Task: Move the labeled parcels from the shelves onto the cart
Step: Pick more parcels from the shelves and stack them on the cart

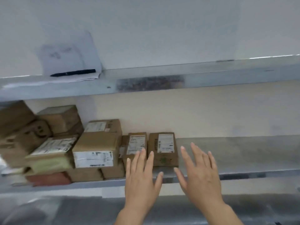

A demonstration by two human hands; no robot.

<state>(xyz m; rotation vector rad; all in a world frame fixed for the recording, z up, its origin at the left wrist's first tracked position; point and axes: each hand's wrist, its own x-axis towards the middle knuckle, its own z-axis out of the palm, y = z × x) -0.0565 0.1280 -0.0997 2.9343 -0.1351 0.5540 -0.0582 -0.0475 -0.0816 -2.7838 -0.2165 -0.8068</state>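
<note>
Parcels (97,143), brown cardboard w/ white labels, sit on grey metal shelf (227,153). Both empty, fingers spread flat: left hand (142,181) & right hand (201,181), in front of rightmost two parcels.

- The shelf (243,153) at the right of the frame is grey metal, a bit shiny, with worn dull patches.
- The parcels (97,143) at the left are brown cardboard, matt and a little crumpled.
- Their labels (93,159) are white paper.
- The sheets (71,60) at the upper left are thin white paper.
- The pen (73,73) on them is dark and smooth.
</note>
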